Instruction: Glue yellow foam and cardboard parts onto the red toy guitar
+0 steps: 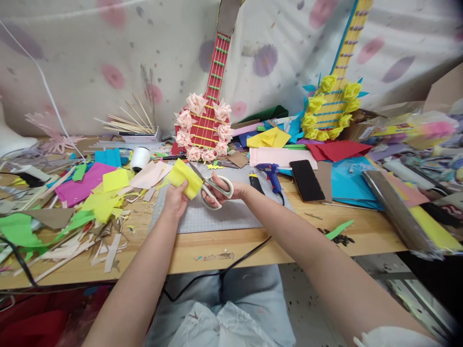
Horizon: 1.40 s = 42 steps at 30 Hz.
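Note:
My left hand pinches a piece of yellow crepe paper by its lower edge, above the grey cutting mat. In my right hand is a pair of scissors with pale handles, my fingers through the loops. The scissors' blades point up and left, at the right edge of the yellow paper; part of them is hidden by it. Behind the hands leans a red paper guitar ringed with pink paper roses.
Paper scraps heap up on the left. A blue glue gun, a black phone and a plastic-wrapped roll lie to the right. A yellow paper guitar leans at the back. Wooden sticks stand in a box.

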### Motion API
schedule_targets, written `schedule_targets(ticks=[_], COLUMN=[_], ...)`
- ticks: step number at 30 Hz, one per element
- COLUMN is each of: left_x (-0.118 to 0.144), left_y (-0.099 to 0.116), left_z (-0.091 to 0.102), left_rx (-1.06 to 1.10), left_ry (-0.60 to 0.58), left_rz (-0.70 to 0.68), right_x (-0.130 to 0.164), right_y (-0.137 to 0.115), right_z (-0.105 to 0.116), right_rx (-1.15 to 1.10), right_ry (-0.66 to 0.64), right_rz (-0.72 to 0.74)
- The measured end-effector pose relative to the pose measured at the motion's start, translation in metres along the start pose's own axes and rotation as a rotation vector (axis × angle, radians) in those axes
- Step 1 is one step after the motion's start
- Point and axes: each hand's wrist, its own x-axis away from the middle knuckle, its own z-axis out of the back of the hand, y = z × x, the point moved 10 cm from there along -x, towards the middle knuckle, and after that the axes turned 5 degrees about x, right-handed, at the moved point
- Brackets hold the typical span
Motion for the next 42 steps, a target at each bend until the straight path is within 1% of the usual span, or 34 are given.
schedule_targets(ticks=[3,7,13,21,27,30,36,42], left_x=[0.000,0.000,0.001,0.001,0.001,0.001,0.000,0.000], left_y=[-0.001,0.000,-0.002,-0.004,-0.004,-0.004,-0.003,-0.003], left_z=[0.000,0.002,0.001,0.005,0.002,0.003,0.004,0.003], left_rx=[-0.017,-0.011,-0.001,-0.038,-0.059,-0.064,-0.091,-0.122], left_ry=[0.003,0.042,0.059,0.074,0.033,0.038,0.040,0.019], left_rz=[0.005,0.007,0.034,0.035,0.016,0.008,0.013,0.003], right_x=[-0.006,-0.011,-0.009,-0.010,-0.010,-0.009,-0.001,0.003], right_y=[-0.001,0.006,0.007,0.013,0.013,0.011,0.004,0.009], right_z=[0.002,0.008,0.017,0.015,0.005,0.004,0.010,0.008], right_rx=[0.008,-0.026,-0.072,-0.128,-0.133,-0.116,-0.101,-0.098], right_ry=[0.007,0.032,0.098,0.067,0.019,0.033,0.089,0.082], right_rz=[0.023,0.020,0.059,0.007,-0.075,-0.072,-0.019,-0.104])
